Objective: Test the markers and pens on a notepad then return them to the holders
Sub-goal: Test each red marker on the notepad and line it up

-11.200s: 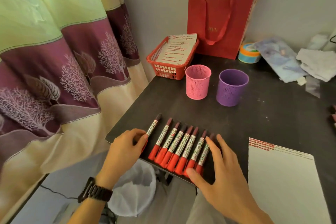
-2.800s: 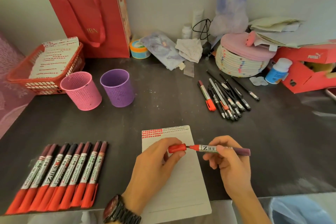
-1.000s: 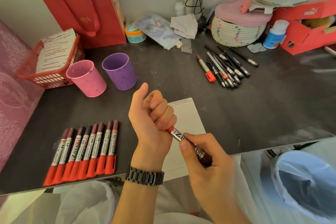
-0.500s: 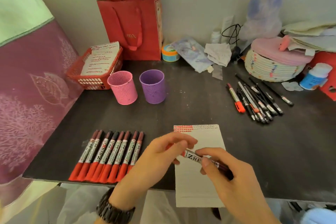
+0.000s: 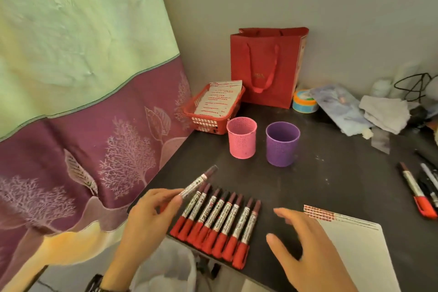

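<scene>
My left hand [image 5: 147, 218] holds a red marker [image 5: 199, 181] by its cap end, the dark tail pointing up and away, just above the left end of a row of several red markers [image 5: 220, 220] lying at the table's front left edge. My right hand [image 5: 305, 244] hovers with spread fingers to the right of the row, holding nothing, partly over the white notepad [image 5: 360, 251]. A pink holder [image 5: 241, 138] and a purple holder [image 5: 282, 143] stand behind the row; nothing shows above their rims.
A red basket [image 5: 208, 121] with marked sheets and a red paper bag [image 5: 267, 66] stand at the back. More pens and a red marker [image 5: 417, 191] lie at the right. A curtain [image 5: 83, 102] hangs left of the black table [image 5: 331, 185]. A bin [image 5: 166, 268] sits below.
The marker has passed from both hands over the notepad to my left hand alone, now capped and above the row at the left. My right hand let go. The view swung left.
</scene>
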Motion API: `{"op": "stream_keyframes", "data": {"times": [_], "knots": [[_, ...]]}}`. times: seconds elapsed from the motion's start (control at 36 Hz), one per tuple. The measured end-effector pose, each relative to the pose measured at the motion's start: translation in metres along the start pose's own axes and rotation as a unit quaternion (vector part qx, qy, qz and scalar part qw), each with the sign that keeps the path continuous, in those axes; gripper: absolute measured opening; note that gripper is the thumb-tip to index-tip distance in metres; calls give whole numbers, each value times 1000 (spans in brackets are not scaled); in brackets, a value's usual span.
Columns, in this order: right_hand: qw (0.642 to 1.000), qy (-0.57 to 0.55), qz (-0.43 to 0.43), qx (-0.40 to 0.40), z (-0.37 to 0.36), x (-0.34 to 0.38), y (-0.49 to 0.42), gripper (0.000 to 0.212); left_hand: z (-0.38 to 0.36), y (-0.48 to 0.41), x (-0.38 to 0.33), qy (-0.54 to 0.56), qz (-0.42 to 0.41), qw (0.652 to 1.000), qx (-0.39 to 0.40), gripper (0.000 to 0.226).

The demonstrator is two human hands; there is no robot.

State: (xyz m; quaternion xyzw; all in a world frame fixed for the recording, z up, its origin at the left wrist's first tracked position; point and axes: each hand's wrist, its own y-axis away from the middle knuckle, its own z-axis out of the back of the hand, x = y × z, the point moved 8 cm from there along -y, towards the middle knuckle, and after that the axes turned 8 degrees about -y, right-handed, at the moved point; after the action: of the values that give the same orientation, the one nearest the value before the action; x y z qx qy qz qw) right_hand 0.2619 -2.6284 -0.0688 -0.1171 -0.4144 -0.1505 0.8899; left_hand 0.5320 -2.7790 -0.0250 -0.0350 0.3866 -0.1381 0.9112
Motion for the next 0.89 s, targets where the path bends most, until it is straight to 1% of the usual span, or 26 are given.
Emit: {"op": "stream_keyframes", "data": {"times": [0.03, 0.08, 0.14, 0.19, 0.28, 0.33, 0.42, 0.53, 0.64, 0.69, 0.89], "knots": [[1000, 19, 6, 10, -8, 0, 0, 42, 5, -1, 14, -25, 18, 999, -32, 21], [999, 38, 14, 24, -22, 0, 0, 49, 8, -1, 38, -70, 50, 994, -69, 18], [999, 43, 17, 27, -33, -2, 0, 54, 4, 1, 57, -112, 74, 988, -75, 16], [998, 58, 14, 33, -43, -7, 1, 59, -4, 3, 68, -137, 79, 985, -67, 17], [992, 117, 15, 39, -52, -14, 2, 58, -13, 6, 72, -142, 72, 985, -59, 15], [993, 114, 18, 22, -51, -16, 4, 56, -16, 6, 73, -149, 63, 985, -60, 17], [994, 105, 13, 21, -53, -21, 4, 62, -20, 4, 71, -163, 58, 983, -55, 20], [993, 115, 14, 17, -53, -20, 4, 66, -28, 5, 69, -152, 51, 986, -39, 21], [993, 111, 23, 36, -55, -16, 6, 84, -30, 5, 69, -147, 51, 987, -35, 23], [992, 112, 34, 45, -56, -15, 6, 88, -30, 6, 67, -153, 46, 987, -36, 26], [986, 146, 44, 74, -59, -7, 10, 82, -33, 9, 64, -151, 38, 987, -28, 23]]}}
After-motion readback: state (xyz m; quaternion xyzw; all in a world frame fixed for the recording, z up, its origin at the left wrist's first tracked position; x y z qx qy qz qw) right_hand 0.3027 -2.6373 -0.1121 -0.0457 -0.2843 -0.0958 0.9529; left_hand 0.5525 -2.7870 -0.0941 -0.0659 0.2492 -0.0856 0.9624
